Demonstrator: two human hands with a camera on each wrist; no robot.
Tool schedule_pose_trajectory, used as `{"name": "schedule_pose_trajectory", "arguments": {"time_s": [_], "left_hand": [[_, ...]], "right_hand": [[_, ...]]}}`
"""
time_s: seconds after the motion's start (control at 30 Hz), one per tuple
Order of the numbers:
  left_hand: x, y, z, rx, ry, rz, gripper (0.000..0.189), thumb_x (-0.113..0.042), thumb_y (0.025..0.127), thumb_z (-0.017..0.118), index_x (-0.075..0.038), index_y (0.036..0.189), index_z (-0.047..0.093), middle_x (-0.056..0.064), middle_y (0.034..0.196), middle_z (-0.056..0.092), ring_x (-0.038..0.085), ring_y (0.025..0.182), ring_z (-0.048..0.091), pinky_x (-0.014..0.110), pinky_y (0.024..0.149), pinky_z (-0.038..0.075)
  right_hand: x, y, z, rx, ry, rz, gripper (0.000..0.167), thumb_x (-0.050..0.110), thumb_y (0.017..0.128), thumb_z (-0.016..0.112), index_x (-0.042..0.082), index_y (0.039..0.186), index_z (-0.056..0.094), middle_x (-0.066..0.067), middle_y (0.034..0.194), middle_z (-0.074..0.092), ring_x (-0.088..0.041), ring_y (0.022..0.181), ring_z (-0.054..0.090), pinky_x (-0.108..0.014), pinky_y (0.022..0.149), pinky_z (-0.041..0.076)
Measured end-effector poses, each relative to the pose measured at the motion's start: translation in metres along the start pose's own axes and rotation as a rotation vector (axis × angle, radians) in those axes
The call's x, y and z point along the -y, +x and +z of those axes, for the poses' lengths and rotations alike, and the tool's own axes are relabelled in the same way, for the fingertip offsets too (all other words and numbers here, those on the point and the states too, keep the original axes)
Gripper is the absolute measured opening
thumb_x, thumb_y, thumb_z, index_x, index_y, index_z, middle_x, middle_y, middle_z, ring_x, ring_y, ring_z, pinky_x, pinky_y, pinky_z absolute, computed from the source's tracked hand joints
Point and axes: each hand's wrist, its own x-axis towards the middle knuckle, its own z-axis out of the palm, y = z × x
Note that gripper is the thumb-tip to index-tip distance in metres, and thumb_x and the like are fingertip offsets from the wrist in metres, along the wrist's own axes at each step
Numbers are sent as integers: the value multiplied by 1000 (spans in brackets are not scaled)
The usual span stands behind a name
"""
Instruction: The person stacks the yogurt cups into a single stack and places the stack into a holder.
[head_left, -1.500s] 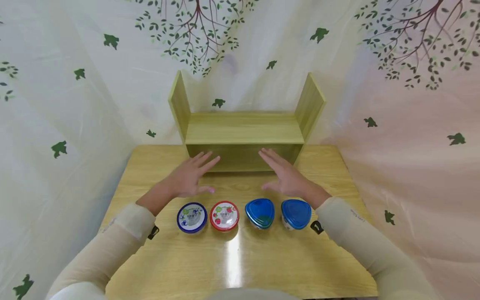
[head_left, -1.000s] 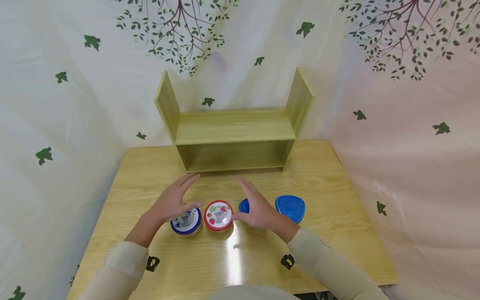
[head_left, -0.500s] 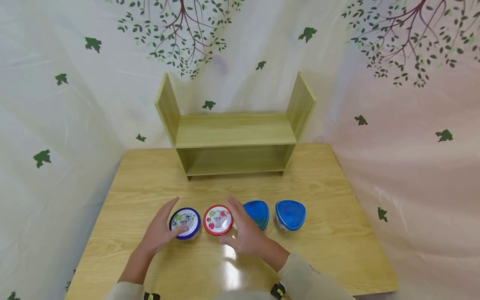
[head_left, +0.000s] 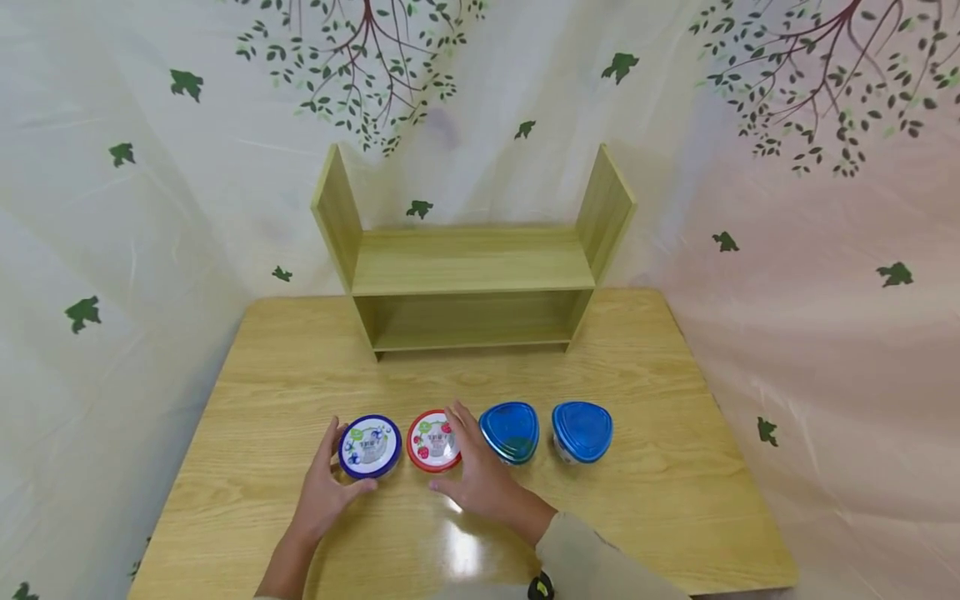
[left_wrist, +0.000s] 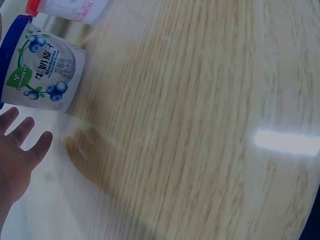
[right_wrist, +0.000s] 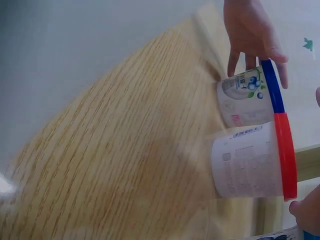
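A tub with a dark blue lid (head_left: 370,446) and blueberry pictures stands upright on the table. My left hand (head_left: 322,492) is spread at its left and near sides, fingers fairly straight; the left wrist view shows fingertips (left_wrist: 42,144) just below the blueberry tub (left_wrist: 47,67). Beside it stands a tub with a red lid (head_left: 429,442) and strawberry pictures. Over its right edge reaches my right hand (head_left: 483,479), thumb apart at the near side. In the right wrist view only a bit of the right hand (right_wrist: 309,210) shows by the red lid (right_wrist: 286,155).
Two containers with rounded-triangle blue lids, one left (head_left: 510,429) and one right (head_left: 583,431), stand to the right of the tubs. Behind them is a two-level wooden shelf (head_left: 472,262) on the table (head_left: 637,517). Leaf-printed cloth (head_left: 187,208) hangs around the back and sides.
Both hands have come down and back from in front of the shelf to the two round tubs. The left thumb has moved off the blue lid to its near side. The tubs stay in place.
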Motion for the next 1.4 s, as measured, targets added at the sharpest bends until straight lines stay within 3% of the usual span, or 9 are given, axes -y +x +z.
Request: {"name": "schedule_pose_trajectory", "arguments": {"time_s": [0.13,0.23,0.4,0.5,0.6,0.73,0.87,1.0,1.4], "left_hand": [[2,-1,4,13,-25,-38,128,-5,64,95,-6,162,12,25,156,35,37,138,39,10,97,33],[3,-1,5,26,-22,-55,128,-8,64,95,-8,162,12,26,158,32,37,141,35,6,101,26],[4,0,5,35,14,-71,124,-12,65,96,-8,161,17,26,157,34,38,136,41,21,108,29],[5,0,5,33,32,-81,121,-14,65,96,-6,159,21,25,153,40,36,127,48,32,105,33],[5,1,4,31,46,-81,119,-15,64,97,-5,158,25,24,151,43,34,122,51,36,103,35],[6,2,3,40,25,-84,117,-15,64,96,-6,158,26,25,150,44,37,128,49,39,107,35],[7,2,2,60,-16,-94,116,-15,67,96,-6,158,25,26,152,41,40,138,41,23,110,31],[7,2,2,68,-33,-103,115,-15,67,95,-6,158,25,26,152,40,42,139,40,6,102,26],[6,2,1,61,-28,-108,114,-12,67,95,-4,158,26,28,151,41,44,137,43,7,100,28]], "right_hand": [[-3,3,4,5,-10,34,104,43,86,79,24,163,12,0,169,5,-33,151,23,-56,113,36],[-5,5,7,7,-16,62,105,43,85,81,24,163,12,2,169,5,-32,151,23,-57,112,36],[-10,10,13,-7,-32,75,107,38,82,84,25,163,15,3,168,9,-33,149,26,-57,111,37],[-12,13,16,-11,-35,80,107,36,81,86,26,162,16,1,168,11,-32,149,27,-55,112,37],[-14,15,18,-13,-20,98,109,35,80,87,26,162,16,-1,167,13,-32,149,26,-54,113,35],[-18,16,20,-30,35,131,110,34,80,87,23,162,15,-6,164,22,-32,147,31,-54,112,37],[-22,19,22,-66,94,142,113,34,78,88,21,162,13,-7,158,34,-31,140,41,-53,110,41],[-24,19,22,-77,113,132,116,38,77,89,25,163,13,-6,157,37,-30,139,43,-53,110,40],[-12,12,19,-75,80,148,118,50,76,86,21,163,13,-6,158,37,-31,141,40,-54,111,39]]}}
